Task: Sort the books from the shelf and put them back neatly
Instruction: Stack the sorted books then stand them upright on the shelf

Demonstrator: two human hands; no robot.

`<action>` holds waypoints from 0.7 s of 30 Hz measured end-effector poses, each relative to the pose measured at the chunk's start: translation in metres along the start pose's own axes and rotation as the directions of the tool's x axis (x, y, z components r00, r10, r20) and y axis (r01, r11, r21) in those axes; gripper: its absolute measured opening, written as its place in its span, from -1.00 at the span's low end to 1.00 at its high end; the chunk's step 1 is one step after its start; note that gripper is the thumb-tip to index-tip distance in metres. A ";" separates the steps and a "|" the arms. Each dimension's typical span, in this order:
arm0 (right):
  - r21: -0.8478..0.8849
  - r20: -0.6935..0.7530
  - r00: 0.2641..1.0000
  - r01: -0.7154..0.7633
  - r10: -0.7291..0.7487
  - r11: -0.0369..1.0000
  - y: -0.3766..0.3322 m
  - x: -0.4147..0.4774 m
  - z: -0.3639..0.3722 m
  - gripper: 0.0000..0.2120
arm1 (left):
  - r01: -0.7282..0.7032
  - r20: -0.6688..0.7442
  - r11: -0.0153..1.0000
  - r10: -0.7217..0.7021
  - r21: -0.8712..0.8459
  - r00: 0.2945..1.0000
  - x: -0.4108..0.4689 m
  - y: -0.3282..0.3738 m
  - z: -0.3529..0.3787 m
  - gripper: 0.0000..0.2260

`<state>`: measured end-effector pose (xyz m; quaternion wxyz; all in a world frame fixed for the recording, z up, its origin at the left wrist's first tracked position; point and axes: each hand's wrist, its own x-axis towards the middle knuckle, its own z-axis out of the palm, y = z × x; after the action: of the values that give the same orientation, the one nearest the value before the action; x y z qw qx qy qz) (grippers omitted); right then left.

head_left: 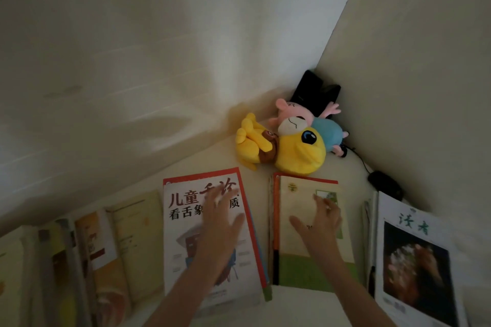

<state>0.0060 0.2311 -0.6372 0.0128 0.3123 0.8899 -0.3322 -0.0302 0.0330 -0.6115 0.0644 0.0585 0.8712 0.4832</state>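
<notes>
From my end this looks like the sorting stage: the books are off the shelf and laid out in groups on the white worktop (300, 308), none yet put back. No shelf is in view.

Both hands are spread flat, holding nothing. The left hand (220, 223) presses palm-down on the red-bordered book (186, 247), fingers straight over its title. The right hand (318, 223) lies the same way on the cream-and-green book (295, 194), just beside it across a narrow strip of worktop.

I count four groups. On the far left is a fanned row of yellowish books (106, 247), overlapping and too blurred for a firm number. Then the pile under the red-bordered book, with edges of others showing along its right side. Then the pile under the cream-and-green book, with an orange and a black spine at its left edge. Last, a pile topped by one white magazine (414, 247) with a dark picture.

In the corner sits one yellow plush toy (297, 154) against a pink-and-blue heap of toys I cannot separate, plus one black object (313, 93) behind them and one small black device (384, 184) on a cable.

My guess for the next move: square each pile under the flat palms, then curl the fingers under an edge to lift it whole. The glossy covers may slide apart if it tilts
</notes>
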 end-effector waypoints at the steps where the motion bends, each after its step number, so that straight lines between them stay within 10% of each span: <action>1: 0.018 -0.005 0.997 -0.075 0.075 0.997 0.015 0.006 -0.011 -0.20 | 0.024 0.143 0.998 -0.014 -0.066 0.990 -0.001 0.015 0.014 -0.53; 6: 0.125 0.147 0.936 -0.340 0.321 0.932 0.064 0.025 -0.039 -0.03 | 0.406 0.481 0.887 -0.263 -0.220 0.836 0.017 0.019 0.096 -0.40; 10: 0.107 0.192 0.937 -0.316 0.292 0.943 0.078 0.031 -0.041 -0.46 | 0.565 0.527 0.817 -0.433 -0.112 0.731 0.019 0.007 0.123 -0.38; 21: 0.198 0.240 0.913 -0.380 0.331 0.904 0.101 0.054 -0.057 -0.59 | 0.445 0.396 0.861 -0.330 -0.246 0.857 0.002 0.024 0.138 -0.77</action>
<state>0.0305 0.3540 -0.6640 0.1252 0.4340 0.7650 -0.4590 -0.0075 0.1613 -0.6640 0.3201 -0.0495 0.7470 0.5806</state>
